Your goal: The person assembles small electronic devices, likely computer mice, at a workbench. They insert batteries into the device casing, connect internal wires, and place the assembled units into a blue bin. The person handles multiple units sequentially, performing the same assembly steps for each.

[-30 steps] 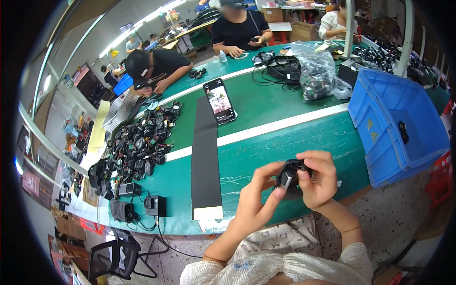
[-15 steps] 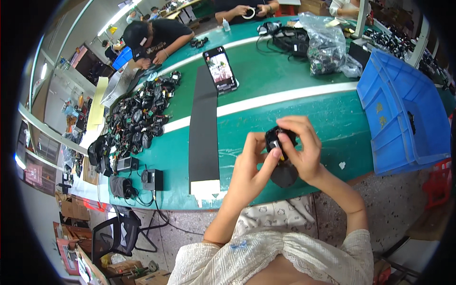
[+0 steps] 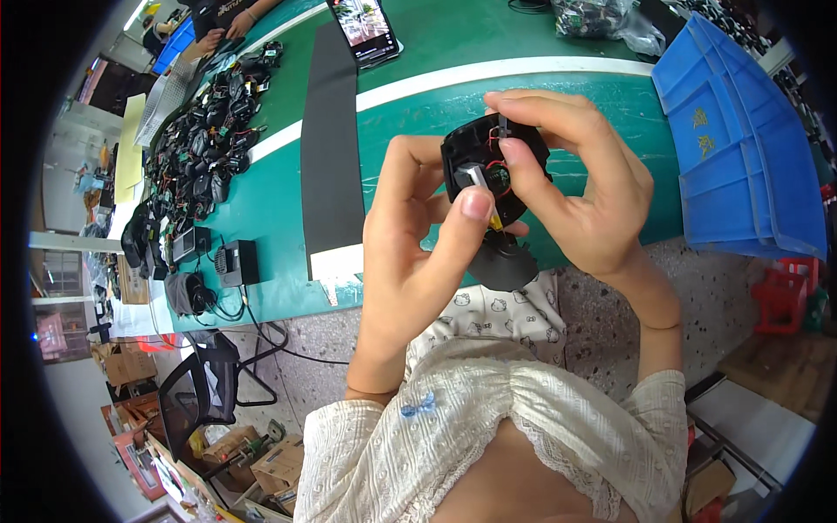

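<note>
An opened black plastic electronic housing (image 3: 459, 150) is raised over the near edge of the table, its inside facing me. Inside show thin red wires, a small round board and a silver-white block (image 3: 474, 177) with a yellow strip below it. My left hand (image 3: 410, 240) grips the housing's left side, thumb by the silver block. On its upper right, my right hand (image 3: 597, 187) holds the rim, with thumb and forefinger close together at a small dark part near the wires. A black rounded piece (image 3: 506, 268) hangs beneath the housing; how it is attached is hidden.
A heap of black electronic units (image 3: 209, 131) lies on the green table's left. Beyond a long dark mat (image 3: 331, 157) stands a phone (image 3: 366, 35). Two black boxes with cables (image 3: 235, 261) sit near the left edge. A blue crate (image 3: 741, 148) occupies the right side.
My view has tilted down, and the housing with both hands appears closer and larger. My hands keep their hold, and the housing's inside now shows more fully.
</note>
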{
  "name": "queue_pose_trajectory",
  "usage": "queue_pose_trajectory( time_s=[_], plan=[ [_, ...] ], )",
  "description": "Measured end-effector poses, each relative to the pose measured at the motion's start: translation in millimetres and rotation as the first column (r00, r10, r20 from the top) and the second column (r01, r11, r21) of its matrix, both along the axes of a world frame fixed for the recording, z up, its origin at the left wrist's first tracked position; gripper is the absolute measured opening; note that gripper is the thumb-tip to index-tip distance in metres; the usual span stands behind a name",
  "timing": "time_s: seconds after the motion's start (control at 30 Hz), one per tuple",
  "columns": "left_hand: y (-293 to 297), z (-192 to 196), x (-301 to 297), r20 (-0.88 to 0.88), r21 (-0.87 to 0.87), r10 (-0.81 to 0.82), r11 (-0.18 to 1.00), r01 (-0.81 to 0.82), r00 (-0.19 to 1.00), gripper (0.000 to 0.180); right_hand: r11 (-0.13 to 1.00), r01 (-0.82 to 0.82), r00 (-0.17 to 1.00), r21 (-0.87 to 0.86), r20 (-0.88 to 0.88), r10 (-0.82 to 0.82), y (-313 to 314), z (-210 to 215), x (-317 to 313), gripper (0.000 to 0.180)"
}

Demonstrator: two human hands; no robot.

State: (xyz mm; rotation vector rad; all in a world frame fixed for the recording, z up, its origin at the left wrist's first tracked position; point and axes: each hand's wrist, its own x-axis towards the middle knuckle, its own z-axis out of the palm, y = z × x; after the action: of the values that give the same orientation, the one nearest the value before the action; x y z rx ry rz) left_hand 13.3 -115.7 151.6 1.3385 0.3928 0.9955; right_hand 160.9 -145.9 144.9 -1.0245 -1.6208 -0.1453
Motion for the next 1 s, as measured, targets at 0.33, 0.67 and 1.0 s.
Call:
queue_pose_trajectory(
  time_s=[0.33,0.67,1.0],
  plan=[
    [-4.3,2.3,-7.5,0.008,-0.016,0.002,1.000,-0.002,1.000,0.025,0.996,-0.026,0.964,0.091,0.265,0.001,-5.1,17.2,12.1,0.029],
    [-3.1,0.7,-12.9,-0.057,0.004,0.038,0.999,-0.038,0.998,0.031,0.990,0.043,0.886,0.135,0.452,-0.101,-9.0,23.2,15.3,0.027],
    [-5.8,2.8,-10.1,-0.070,0.095,0.090,0.992,-0.083,0.993,0.036,0.989,0.092,0.869,0.116,0.475,-0.137,-15.5,30.7,6.8,0.024]
  ],
)
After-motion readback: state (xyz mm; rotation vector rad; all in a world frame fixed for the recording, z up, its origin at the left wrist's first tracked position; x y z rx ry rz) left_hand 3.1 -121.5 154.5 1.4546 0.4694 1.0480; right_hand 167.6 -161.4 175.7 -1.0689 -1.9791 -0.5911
